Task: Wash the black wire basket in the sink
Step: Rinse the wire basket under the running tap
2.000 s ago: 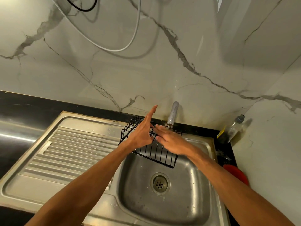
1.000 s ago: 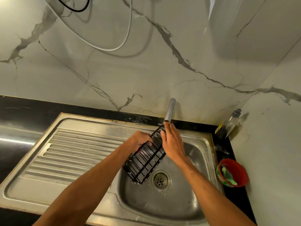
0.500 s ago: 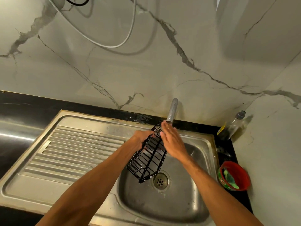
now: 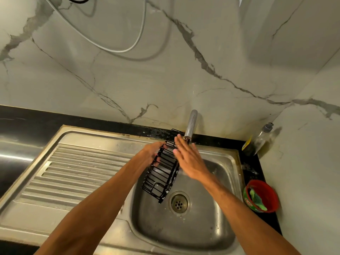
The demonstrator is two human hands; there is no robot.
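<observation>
Black wire basket [image 4: 163,172]: held on edge over the basin of the sink [image 4: 217,216], long axis tilted. Its top end is just under the tap spout [image 4: 191,124]; its bottom corner hangs just above and left of the drain [image 4: 179,201]. I cannot tell whether that corner touches the steel.

Left hand [image 4: 151,153]: on the basket's left long side, fingers curled over the wires and gripping them. This hand carries the basket.

Right hand [image 4: 189,161]: on the opposite side, fingers [image 4: 179,144] straight and close together, laid flat against the basket's upper right edge. The fingertips reach up to the mouth of the spout. So the basket sits between the two hands, nearer their fingers than their wrists.

White flecks show on the lower wires, possibly suds.

Surroundings: ribbed drainboard [image 4: 79,173] to the left of the basin, dark tabletop [image 4: 20,118] behind it. In the right corner stands a plastic bottle [image 4: 261,138]. Nearer me is a red bowl [image 4: 271,196] with something green inside.
</observation>
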